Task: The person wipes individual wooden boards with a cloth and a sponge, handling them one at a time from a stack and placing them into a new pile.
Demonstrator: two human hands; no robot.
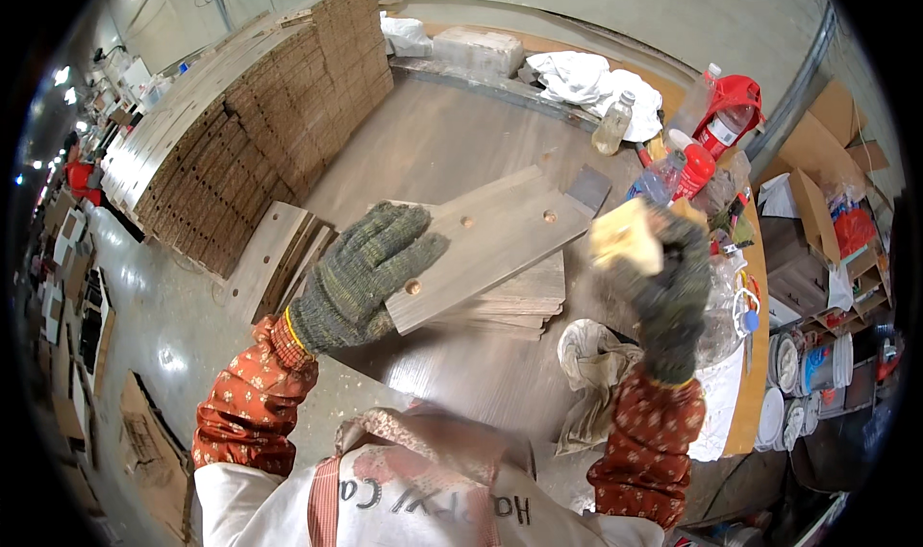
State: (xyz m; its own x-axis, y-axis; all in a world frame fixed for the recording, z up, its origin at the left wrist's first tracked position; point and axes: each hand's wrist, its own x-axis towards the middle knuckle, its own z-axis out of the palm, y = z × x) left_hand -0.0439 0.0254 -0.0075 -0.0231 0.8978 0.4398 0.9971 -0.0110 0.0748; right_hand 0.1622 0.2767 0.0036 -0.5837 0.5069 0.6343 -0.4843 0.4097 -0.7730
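A wood-grain board [500, 244] with several round holes lies at a slant across a small stack of similar boards [524, 302]. My left hand [370, 273], in a dark knitted glove, lies flat along the board's left end with its fingers stretched out; the thumb is hidden. My right hand [673, 278], gloved the same way and smeared by motion, holds a pale yellow sponge-like block [627, 236] just off the board's right end. A small dark grey flat piece [588, 187] lies by that end. Below my right hand is a crumpled, stained cloth [596, 364].
Tall stacks of drilled boards [260, 124] stand at the left, with a few loose boards [272, 259] leaning before them. White cloths [601, 86], a pale block [478, 51] and bottles [613, 124] line the far and right edges. Cardboard boxes [817, 211] stand farther right.
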